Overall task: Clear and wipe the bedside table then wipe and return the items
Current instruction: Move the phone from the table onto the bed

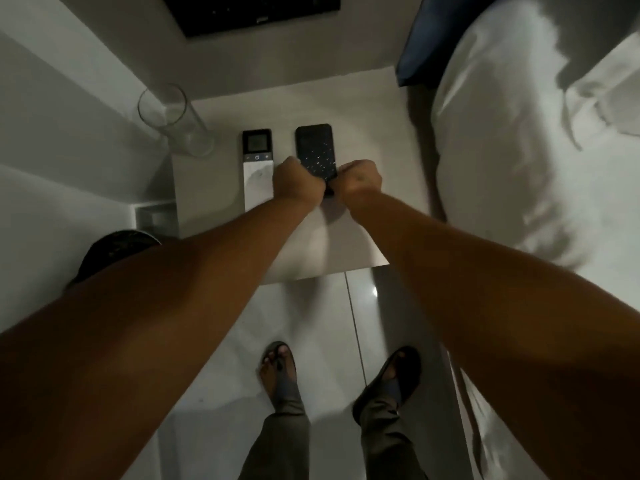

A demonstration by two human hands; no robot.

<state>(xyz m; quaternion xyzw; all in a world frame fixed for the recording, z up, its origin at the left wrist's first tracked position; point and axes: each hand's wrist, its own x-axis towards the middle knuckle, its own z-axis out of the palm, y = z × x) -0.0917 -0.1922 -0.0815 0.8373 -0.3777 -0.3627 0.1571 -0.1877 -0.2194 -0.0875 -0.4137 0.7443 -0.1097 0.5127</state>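
Both hands at near end of black rectangular phone on white square bedside table: left hand and right hand curled, pinching its corners (white remote, clear glass tumbler alongside). Step, likely: clearing items or setting phone back, unclear which; next move calls for level lift or clean release.

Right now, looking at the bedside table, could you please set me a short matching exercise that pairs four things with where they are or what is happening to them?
Column one:
1. glass
2. remote control
3. phone
4. pillow

Column two:
A. on the bed, to the right of the table
B. lying flat beside the phone, its small screen at the far end
C. gripped at its near end by the left hand and the right hand
D. standing at the table's far left corner

Pairs: 1-D, 2-B, 3-C, 4-A
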